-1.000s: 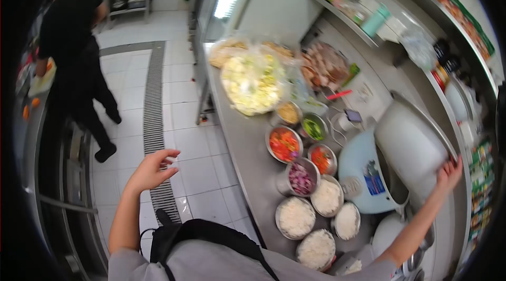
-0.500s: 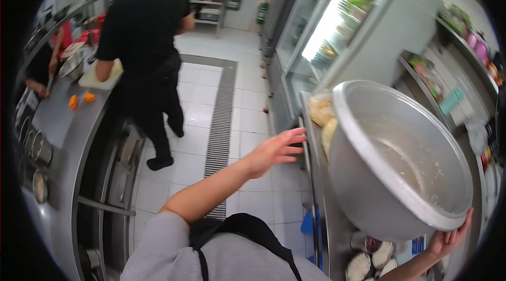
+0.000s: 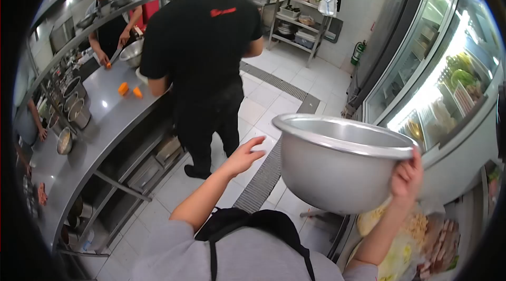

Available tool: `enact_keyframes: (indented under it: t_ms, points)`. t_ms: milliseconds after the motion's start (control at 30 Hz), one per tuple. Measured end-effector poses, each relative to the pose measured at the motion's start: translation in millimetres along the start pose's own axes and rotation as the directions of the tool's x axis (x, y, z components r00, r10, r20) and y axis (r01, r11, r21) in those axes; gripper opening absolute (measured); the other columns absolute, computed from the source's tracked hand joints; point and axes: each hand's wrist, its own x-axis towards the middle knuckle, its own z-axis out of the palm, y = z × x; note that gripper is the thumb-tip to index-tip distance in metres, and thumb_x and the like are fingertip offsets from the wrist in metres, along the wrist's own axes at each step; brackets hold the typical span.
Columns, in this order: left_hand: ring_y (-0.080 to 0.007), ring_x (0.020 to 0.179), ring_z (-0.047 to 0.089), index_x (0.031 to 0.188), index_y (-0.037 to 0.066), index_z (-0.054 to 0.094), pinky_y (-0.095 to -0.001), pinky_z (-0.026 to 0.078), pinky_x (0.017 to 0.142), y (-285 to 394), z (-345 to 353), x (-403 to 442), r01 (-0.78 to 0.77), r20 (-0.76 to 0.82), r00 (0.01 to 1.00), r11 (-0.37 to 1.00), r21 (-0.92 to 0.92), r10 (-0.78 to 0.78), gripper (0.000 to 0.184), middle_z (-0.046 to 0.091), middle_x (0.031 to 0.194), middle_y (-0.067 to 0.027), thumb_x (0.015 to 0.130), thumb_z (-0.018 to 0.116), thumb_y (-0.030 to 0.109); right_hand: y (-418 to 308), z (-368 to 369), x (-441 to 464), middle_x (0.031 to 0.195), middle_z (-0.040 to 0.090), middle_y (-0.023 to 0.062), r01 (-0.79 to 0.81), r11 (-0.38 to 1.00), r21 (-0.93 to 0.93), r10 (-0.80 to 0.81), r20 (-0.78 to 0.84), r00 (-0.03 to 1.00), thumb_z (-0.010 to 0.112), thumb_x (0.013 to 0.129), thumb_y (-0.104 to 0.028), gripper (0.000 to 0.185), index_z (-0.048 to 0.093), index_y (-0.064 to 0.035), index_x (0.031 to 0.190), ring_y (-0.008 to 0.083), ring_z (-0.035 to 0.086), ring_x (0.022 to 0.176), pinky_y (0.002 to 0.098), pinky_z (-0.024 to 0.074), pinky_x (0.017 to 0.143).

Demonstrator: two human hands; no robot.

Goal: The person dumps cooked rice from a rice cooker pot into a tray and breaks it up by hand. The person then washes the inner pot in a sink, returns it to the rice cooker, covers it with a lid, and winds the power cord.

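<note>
A large metal pot is held up in front of me, its rim tilted slightly toward the right. My right hand grips that rim at the right side, fingers wrapped round it. To the left of the pot, apart from it, my left hand hangs in the air with its fingers spread and nothing in them. Below the pot at the lower right lie bags of chopped pale vegetables and sliced meat on a counter, partly hidden by my right forearm.
A person in black stands ahead, back turned, at a steel counter. Across it another person holds a knife near orange pieces. Glass-door fridges stand at the right, a shelf rack behind. A floor drain runs ahead.
The pot has come off the right counter area and hangs over the aisle side, more upright. The view has turned left. My left hand stays open, my right hand still on the rim.
</note>
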Motion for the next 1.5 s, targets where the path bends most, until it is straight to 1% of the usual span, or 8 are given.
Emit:
enact_keyframes:
  t_ms: [433,567,700,1033,1167,1233,1400,1500]
  points:
    - [-0.0187,0.095,0.051,0.118,0.005,0.044,-0.0320,0.040,0.080,-28,21,260,0.311,-0.198,0.898,0.884,-0.348,-0.394,0.051,0.053,0.110,-0.0073,0.084,0.043,0.043,92,-89,359,0.048,0.037,-0.0038,-0.099,0.989,-0.106,0.085,-0.129,0.988,0.055,0.078,-0.007,0.021,0.042,-0.0088,0.062,0.0031,0.027,0.033,0.0183,0.0202,0.029]
    - [-0.0277,0.101,0.050,0.119,-0.002,0.041,-0.0397,0.035,0.090,-93,33,449,0.520,0.056,0.723,0.490,-0.700,-0.689,0.082,0.051,0.110,-0.0165,0.074,0.036,0.066,63,-94,424,0.047,0.037,-0.0042,-0.105,0.988,-0.112,0.075,-0.242,0.967,0.053,0.079,-0.005,0.020,0.042,-0.0091,0.062,0.0032,0.027,0.031,0.0181,0.0192,0.027]
    - [-0.0283,0.108,0.046,0.116,-0.006,0.042,-0.0367,0.036,0.092,-119,57,604,0.582,0.405,0.785,0.336,-0.740,-0.469,0.070,0.049,0.113,-0.0204,0.078,0.043,0.053,44,-100,499,0.048,0.039,-0.0035,-0.064,0.988,-0.139,0.040,-0.168,0.985,0.050,0.080,-0.004,0.015,0.045,-0.0071,0.066,0.0029,0.028,0.030,0.0172,0.0199,0.026]
    - [-0.0283,0.078,0.056,0.101,-0.004,0.048,-0.0385,0.048,0.074,-78,22,880,0.076,-0.082,0.922,0.383,-0.921,-0.378,0.038,0.055,0.090,-0.0162,0.063,0.053,-0.001,116,-275,841,0.048,0.046,-0.0039,-0.358,0.921,-0.152,0.252,-0.466,0.848,0.048,0.078,-0.023,0.018,0.047,-0.0101,0.066,0.0042,0.033,0.030,0.0168,0.0209,0.025]
    - [-0.0227,0.076,0.055,0.099,0.001,0.048,-0.0338,0.048,0.069,5,-32,926,-0.303,-0.639,0.722,0.710,-0.635,-0.264,0.047,0.055,0.086,-0.0113,0.053,0.051,-0.010,212,-257,971,0.060,0.054,0.0028,-0.680,0.529,-0.507,0.555,-0.399,0.730,0.051,0.080,-0.030,0.023,0.052,-0.0079,0.072,0.0089,0.046,0.041,0.0190,0.0330,0.032]
    - [-0.0201,0.074,0.055,0.101,0.002,0.047,-0.0302,0.047,0.066,10,-74,957,-0.363,-0.782,0.589,0.798,-0.481,-0.203,0.050,0.055,0.086,-0.0095,0.052,0.050,-0.011,255,-233,1046,0.061,0.056,0.0065,-0.541,0.325,-0.776,0.661,-0.223,0.716,0.051,0.081,-0.029,0.024,0.053,-0.0052,0.076,0.0112,0.047,0.041,0.0223,0.0392,0.037]
    - [-0.0151,0.078,0.052,0.100,0.000,0.047,-0.0247,0.042,0.067,-7,-191,1039,-0.409,-0.951,0.302,0.910,-0.068,0.065,0.051,0.053,0.088,-0.0052,0.051,0.051,-0.012,400,-282,1225,0.061,0.056,0.0096,-0.325,0.309,-0.894,0.361,-0.206,0.909,0.047,0.081,-0.021,0.021,0.052,-0.0013,0.074,0.0149,0.051,0.043,0.0279,0.0437,0.038]
    - [-0.0164,0.074,0.053,0.097,-0.001,0.048,-0.0253,0.043,0.065,-12,-278,1086,-0.439,-0.984,0.167,0.898,-0.015,0.065,0.046,0.055,0.085,-0.0065,0.051,0.050,-0.011,465,-406,1265,0.064,0.056,0.0136,-0.633,0.163,-0.757,0.355,-0.554,0.753,0.039,0.082,-0.014,0.019,0.052,0.0003,0.076,0.0219,0.055,0.049,0.0334,0.0485,0.042]
